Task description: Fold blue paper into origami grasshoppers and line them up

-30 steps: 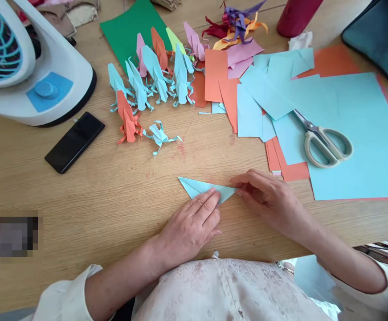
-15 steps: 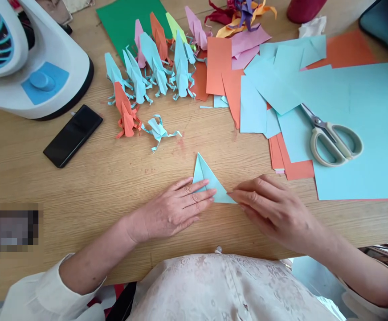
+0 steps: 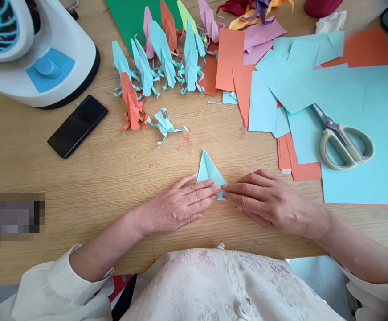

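A folded light-blue paper [image 3: 210, 166] lies on the table in front of me, its pointed tip turned away from my body. My left hand [image 3: 182, 203] rests flat across its lower left part, fingers stretched out and covering much of it. At the right corner of the paper, my right hand [image 3: 269, 200] has its fingertips closed on the edge, close to the left fingertips. The right thumb is mostly hidden. Beyond the hands sits a small light-blue origami figure [image 3: 165, 125] with thin curled limbs.
Several origami figures [image 3: 160, 53] stand at the back. Scissors [image 3: 345, 138] lie on blue sheets [image 3: 364, 178] to the right, beside orange paper pieces [image 3: 230, 60]. At left are a black phone [image 3: 78, 126] and a white fan [image 3: 70, 58]. A green sheet [image 3: 123, 22] lies behind the figures.
My right hand has moved left, bringing the paper's right corner inward, so the paper looks narrower. My left hand stays flat on it. The whole view has shifted slightly.
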A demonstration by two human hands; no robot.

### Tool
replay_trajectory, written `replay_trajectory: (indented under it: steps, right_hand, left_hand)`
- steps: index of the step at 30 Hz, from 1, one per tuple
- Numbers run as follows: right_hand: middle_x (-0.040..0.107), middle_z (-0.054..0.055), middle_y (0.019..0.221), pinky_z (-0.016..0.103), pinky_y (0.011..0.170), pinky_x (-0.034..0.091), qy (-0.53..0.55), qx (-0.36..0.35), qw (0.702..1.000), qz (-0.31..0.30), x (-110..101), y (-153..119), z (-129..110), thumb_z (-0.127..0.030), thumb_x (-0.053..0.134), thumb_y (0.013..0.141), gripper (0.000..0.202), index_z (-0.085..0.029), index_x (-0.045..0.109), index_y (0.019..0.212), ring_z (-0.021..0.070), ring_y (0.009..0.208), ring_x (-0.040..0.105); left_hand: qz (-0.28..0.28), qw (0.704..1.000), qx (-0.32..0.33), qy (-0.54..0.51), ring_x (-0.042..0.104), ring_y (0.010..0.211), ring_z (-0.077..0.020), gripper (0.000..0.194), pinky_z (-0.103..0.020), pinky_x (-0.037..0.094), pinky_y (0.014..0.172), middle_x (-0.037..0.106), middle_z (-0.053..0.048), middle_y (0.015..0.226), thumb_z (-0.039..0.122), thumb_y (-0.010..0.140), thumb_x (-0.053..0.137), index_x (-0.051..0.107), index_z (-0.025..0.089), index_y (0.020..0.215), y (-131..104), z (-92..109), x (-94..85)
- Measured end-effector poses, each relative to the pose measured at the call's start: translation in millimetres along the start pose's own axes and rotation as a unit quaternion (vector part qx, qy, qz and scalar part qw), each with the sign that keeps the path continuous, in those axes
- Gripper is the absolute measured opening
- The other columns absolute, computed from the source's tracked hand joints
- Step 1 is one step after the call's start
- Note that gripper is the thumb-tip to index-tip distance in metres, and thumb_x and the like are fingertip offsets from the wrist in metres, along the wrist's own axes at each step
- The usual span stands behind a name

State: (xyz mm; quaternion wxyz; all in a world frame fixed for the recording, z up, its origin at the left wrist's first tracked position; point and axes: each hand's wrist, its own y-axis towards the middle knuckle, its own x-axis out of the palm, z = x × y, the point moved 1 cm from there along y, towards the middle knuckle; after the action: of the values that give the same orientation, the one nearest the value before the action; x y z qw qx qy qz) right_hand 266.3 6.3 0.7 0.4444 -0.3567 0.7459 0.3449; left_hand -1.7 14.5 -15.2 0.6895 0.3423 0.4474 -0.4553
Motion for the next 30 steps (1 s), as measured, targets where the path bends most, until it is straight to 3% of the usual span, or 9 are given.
replay_trajectory:
  steps: [8, 16, 20, 26, 30]
  right_hand:
    - [0.070, 0.014, 0.115, 0.041, 0.077, 0.048, -0.139, -0.077, 0.987, -0.031, -1, 7, -9, -0.009, 0.045, 0.096, 0.032, -0.015, 0.063, 0.123, 0.0210, 0.085, 0.063]
    - [0.066, 0.015, 0.123, 0.042, 0.080, 0.049, -0.165, -0.067, 0.983, -0.055, 3, 2, -16, -0.011, 0.049, 0.095, 0.037, -0.015, 0.059, 0.130, 0.0229, 0.093, 0.064]
    - [0.062, 0.017, 0.133, 0.042, 0.081, 0.051, -0.149, -0.061, 0.986, -0.043, 0, -3, -17, -0.008, 0.051, 0.094, 0.036, -0.014, 0.060, 0.128, 0.0243, 0.099, 0.064]
    - [0.063, 0.019, 0.132, 0.045, 0.081, 0.053, -0.181, -0.072, 0.980, -0.036, -5, -14, -19, -0.009, 0.058, 0.091, 0.032, -0.011, 0.064, 0.122, 0.0273, 0.100, 0.065]
    - [0.063, 0.016, 0.134, 0.047, 0.084, 0.052, -0.137, -0.034, 0.990, -0.023, -7, -31, -21, -0.012, 0.060, 0.092, 0.025, -0.013, 0.067, 0.116, 0.0280, 0.106, 0.064]
  left_hand:
    - [0.008, 1.000, -0.011, -0.003, 0.040, 0.143, -0.0206, 0.030, -0.044, 0.030, 0.120, 0.048, -0.014, 0.150, 0.023, 0.100, 0.049, 0.055, 0.012, 0.127, 1, 1, -1.9]
    - [0.015, 1.000, 0.006, 0.020, 0.041, 0.143, -0.0233, 0.025, -0.048, 0.035, 0.118, 0.045, -0.014, 0.151, 0.021, 0.101, 0.047, 0.058, 0.013, 0.122, 1, 2, -2.4]
    - [0.008, 1.000, 0.003, 0.018, 0.040, 0.143, -0.0236, 0.024, -0.049, 0.034, 0.118, 0.044, -0.015, 0.152, 0.020, 0.100, 0.048, 0.059, 0.015, 0.121, 0, 3, -1.3]
    - [0.014, 1.000, 0.005, 0.028, 0.042, 0.142, -0.0253, 0.027, -0.050, 0.035, 0.117, 0.046, -0.016, 0.151, 0.023, 0.099, 0.051, 0.058, 0.016, 0.125, 1, 3, -1.2]
    - [0.015, 1.000, 0.007, 0.024, 0.044, 0.141, -0.0257, 0.030, -0.050, 0.033, 0.117, 0.049, -0.017, 0.148, 0.024, 0.099, 0.052, 0.057, 0.016, 0.128, 1, 4, -1.4]
